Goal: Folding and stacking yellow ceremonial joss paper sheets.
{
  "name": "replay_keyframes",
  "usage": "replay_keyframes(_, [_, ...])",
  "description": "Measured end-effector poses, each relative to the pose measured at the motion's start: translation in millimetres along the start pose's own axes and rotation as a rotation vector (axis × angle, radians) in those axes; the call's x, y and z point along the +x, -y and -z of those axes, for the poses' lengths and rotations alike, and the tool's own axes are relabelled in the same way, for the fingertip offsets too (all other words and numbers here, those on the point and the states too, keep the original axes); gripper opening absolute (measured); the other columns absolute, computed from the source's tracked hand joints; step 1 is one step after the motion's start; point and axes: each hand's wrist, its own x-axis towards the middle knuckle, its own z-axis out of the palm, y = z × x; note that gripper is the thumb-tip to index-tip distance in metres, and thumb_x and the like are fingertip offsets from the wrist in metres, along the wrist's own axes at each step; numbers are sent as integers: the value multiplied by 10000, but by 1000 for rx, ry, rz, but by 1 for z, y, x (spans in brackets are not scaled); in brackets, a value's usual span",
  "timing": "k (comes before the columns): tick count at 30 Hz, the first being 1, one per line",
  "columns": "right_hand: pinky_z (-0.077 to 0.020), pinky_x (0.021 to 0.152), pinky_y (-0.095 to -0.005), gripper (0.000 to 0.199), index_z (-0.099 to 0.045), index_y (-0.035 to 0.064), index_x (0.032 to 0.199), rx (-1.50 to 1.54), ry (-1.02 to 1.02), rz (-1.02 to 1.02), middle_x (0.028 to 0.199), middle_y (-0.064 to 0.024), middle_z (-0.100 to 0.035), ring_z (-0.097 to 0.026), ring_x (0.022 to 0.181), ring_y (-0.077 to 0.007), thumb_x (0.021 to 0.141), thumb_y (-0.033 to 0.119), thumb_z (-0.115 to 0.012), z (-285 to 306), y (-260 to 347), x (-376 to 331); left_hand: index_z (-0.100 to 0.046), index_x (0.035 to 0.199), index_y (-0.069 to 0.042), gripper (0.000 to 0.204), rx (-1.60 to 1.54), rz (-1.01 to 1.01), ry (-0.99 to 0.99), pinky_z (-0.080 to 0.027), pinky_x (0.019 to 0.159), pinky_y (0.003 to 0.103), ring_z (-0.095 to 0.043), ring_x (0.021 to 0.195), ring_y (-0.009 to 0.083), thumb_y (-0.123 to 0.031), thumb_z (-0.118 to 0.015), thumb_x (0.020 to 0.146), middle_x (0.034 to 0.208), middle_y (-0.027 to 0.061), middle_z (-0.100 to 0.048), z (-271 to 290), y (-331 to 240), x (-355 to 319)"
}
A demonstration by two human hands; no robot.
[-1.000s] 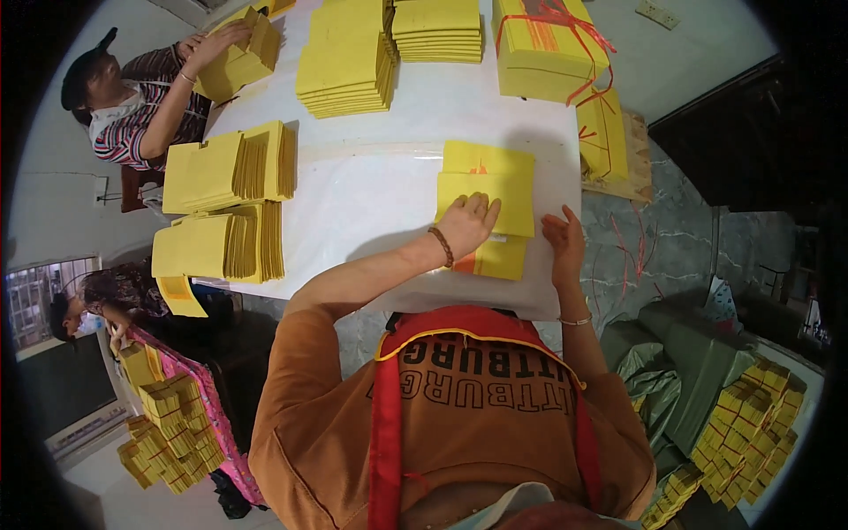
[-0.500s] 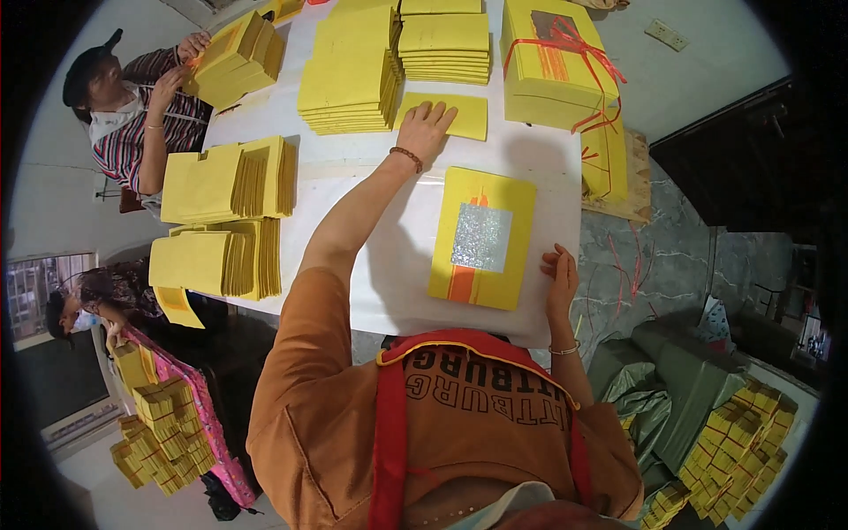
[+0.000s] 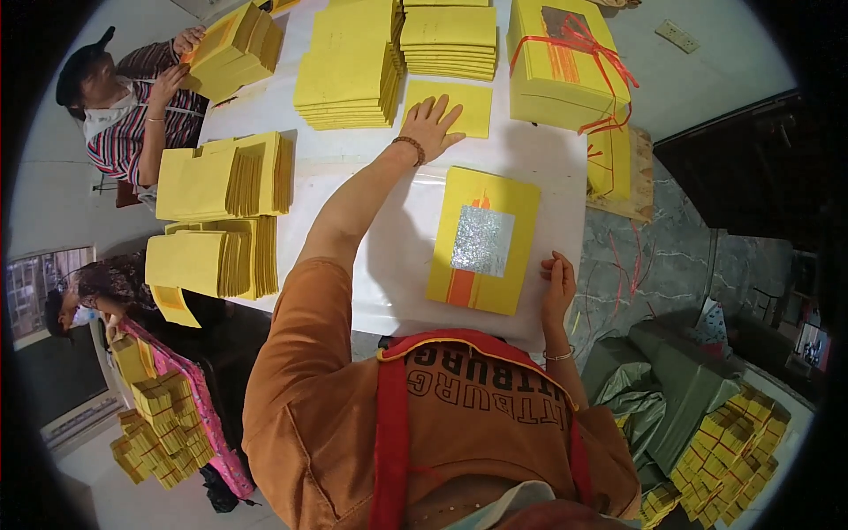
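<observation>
The head view looks down on a white surface covered with yellow paper. The landmark here is the yellow paper sheet with a silver foil square and an orange stripe, which lies flat near the person's edge of the surface.

The left hand is stretched far out beyond the foil sheet. It is open, with the fingers spread, and it lies flat on a single plain yellow paper sheet. A brown bead bracelet sits on that wrist.

The right hand is just beside the foil sheet, at its right lower corner. It rests on the edge of the surface with the fingers loosely bent, and it holds nothing. I cannot tell if it touches the foil sheet.

Farther out than the plain sheet stand two tall stacks of yellow paper. To the far right of the foil sheet is a yellow paper bundle tied with red string. To the left of the foil sheet lie fanned piles of yellow paper.

Well to the left and far from the foil sheet, another person in a striped shirt holds a thick bunch of yellow paper with both hands.
</observation>
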Motion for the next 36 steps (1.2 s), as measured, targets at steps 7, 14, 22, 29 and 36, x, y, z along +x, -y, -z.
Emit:
replay_keyframes(7, [-426,830,-305,227,-597,37,1064,-207,117,307,1000,-76,-606,-547,1000,-200,864,143,-582,-9,17,3,-412,1308,-148,519,14,-42,-221,-261,996,487,-331,1231,325,-453,-443,888,1363,146,-354,27,-16,-17])
replay_keyframes(14, [-375,890,-405,253,-644,106,964,-747,517,799,1040,-42,-608,-524,1066,-266,719,147,-693,-22,14,4,-505,1227,-92,473,-410,-366,-56,-357,886,406,-432,1121,302,-265,-625,804,1256,139,-462,67,-102,-132])
replay_keyframes(22, [-416,906,-361,109,-663,60,855,-477,529,605,970,-65,-655,-530,1080,-269,766,122,-662,-26,10,15,-528,1198,-70,539,-359,-451,30,-389,860,366,-471,1069,277,-304,-684,738,1178,103,-517,81,-123,-201])
replay_keyframes(29, [-380,957,-346,232,-672,32,898,-243,542,326,986,-72,-652,-500,1116,-254,891,213,-528,-21,5,15,-643,921,-25,204,-957,-289,205,-469,675,306,-581,736,225,-213,-601,856,807,95,-624,76,-106,-188])
replay_keyframes(36, [-360,976,-344,280,-670,26,901,-228,534,304,996,-73,-646,-485,1129,-246,919,230,-480,-21,4,14,-660,948,-15,207,-1175,-55,437,-471,666,256,-588,728,114,-194,-588,872,801,64,-663,70,-101,-188])
